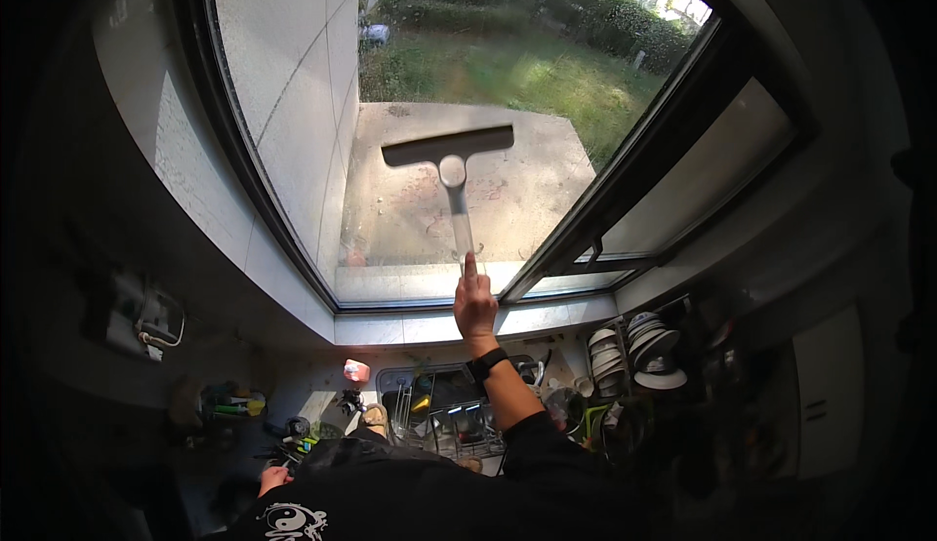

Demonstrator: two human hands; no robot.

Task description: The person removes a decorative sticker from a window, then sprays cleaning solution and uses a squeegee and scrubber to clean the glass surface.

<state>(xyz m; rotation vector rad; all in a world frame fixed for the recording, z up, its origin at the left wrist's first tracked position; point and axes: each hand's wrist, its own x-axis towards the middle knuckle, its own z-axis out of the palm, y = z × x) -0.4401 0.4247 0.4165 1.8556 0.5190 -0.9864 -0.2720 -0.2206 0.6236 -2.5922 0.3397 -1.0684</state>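
Observation:
My right hand (pixel 476 308) grips the pale handle of a window squeegee (pixel 460 212), index finger stretched along it. Its wide dark head lies across the glass pane (pixel 468 65) of a black-framed window, tilted a little up to the right. Whether the blade touches the glass cannot be told. At the lower left, my left hand (pixel 274 479) is down by my side, partly hidden by my dark shirt. It appears beside a cluster of dark and green items (pixel 296 447); whether it holds one is unclear.
Below the sill (pixel 439 325), my shoe (pixel 375 418) stands beside a sink (pixel 392 380) with a wire rack (pixel 461 427). Stacked bowls (pixel 606 358) and plates (pixel 651 340) fill a rack on the right. A pink container (pixel 356 370) stands left. A window handle (pixel 594 250) juts out.

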